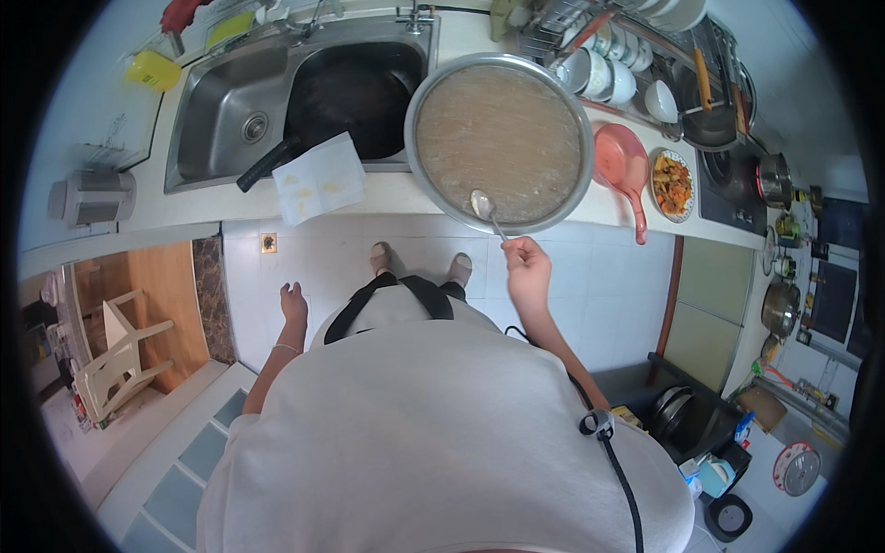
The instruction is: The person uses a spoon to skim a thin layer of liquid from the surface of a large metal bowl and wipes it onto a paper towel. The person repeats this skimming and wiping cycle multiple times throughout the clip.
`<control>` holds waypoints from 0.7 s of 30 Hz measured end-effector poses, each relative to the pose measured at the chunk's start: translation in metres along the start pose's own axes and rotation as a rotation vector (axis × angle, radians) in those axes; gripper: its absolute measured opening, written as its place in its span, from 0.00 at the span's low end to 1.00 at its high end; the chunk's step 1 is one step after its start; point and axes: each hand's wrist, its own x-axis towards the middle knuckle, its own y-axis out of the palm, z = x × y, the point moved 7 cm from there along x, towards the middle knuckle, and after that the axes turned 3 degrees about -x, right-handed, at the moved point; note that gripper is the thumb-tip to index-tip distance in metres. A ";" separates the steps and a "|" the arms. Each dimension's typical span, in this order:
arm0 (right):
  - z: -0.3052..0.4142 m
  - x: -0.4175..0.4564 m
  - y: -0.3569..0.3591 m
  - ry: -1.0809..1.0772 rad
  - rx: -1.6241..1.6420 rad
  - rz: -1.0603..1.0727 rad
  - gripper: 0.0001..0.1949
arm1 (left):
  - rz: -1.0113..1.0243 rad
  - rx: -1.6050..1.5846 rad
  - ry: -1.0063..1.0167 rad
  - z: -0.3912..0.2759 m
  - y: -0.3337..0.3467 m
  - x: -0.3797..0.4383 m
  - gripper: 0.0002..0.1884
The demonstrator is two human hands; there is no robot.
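Observation:
My right hand (527, 269) grips the handle of a metal spoon (483, 205), whose bowl lies over the near inner edge of a large round metal basin (587, 138). The basin holds a brownish surface with pale streaks; whether this is liquid or solid I cannot tell. It stands on the countertop beside the sink. My left hand (294, 304) hangs at my side over the floor, holding nothing, its fingers a little apart. A white paper towel (321, 176) with yellowish stains lies at the counter's front edge, against the black handle of a dark pan (356, 97) in the sink.
Right of the basin are a pink ladle-like scoop (619, 162), a plate of cooked food (672, 186) and a stove (726, 186) with a pot (774, 181). Behind stands a rack with bowls (594, 72). The left sink bowl (228, 104) and a yellow bottle (153, 70) are leftward.

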 end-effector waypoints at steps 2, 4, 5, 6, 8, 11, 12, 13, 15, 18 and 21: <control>-0.006 0.002 0.007 0.258 0.269 0.096 0.07 | -0.029 -0.240 0.000 -0.015 -0.001 0.000 0.26; 0.005 0.001 0.013 0.332 0.386 0.189 0.07 | -0.086 -0.451 0.064 -0.033 -0.008 0.004 0.22; 0.010 -0.002 0.021 0.371 0.447 0.247 0.07 | -0.118 -0.537 0.131 -0.042 -0.014 0.010 0.21; 0.018 -0.003 0.029 0.337 0.452 0.260 0.08 | -0.094 -0.560 0.153 -0.072 -0.016 0.009 0.19; 0.031 -0.002 0.051 0.281 0.460 0.297 0.08 | -0.095 -0.567 0.243 -0.136 -0.028 0.007 0.17; 0.057 0.000 0.096 0.257 0.431 0.423 0.09 | -0.159 -0.465 0.394 -0.183 -0.040 0.032 0.15; 0.060 0.002 0.112 0.249 0.430 0.451 0.08 | -0.192 -0.415 0.414 -0.203 -0.041 0.037 0.16; 0.063 0.003 0.127 0.209 0.411 0.457 0.07 | -0.222 -0.365 0.436 -0.224 -0.042 0.041 0.17; 0.073 0.006 0.159 0.124 0.368 0.475 0.07 | -0.141 -0.317 0.373 -0.244 -0.034 0.062 0.19; 0.085 0.013 0.200 0.002 0.286 0.485 0.07 | -0.260 0.045 0.397 -0.270 -0.027 0.079 0.18; 0.091 0.021 0.227 -0.029 0.204 0.466 0.08 | -0.363 0.035 0.239 -0.281 -0.026 0.078 0.18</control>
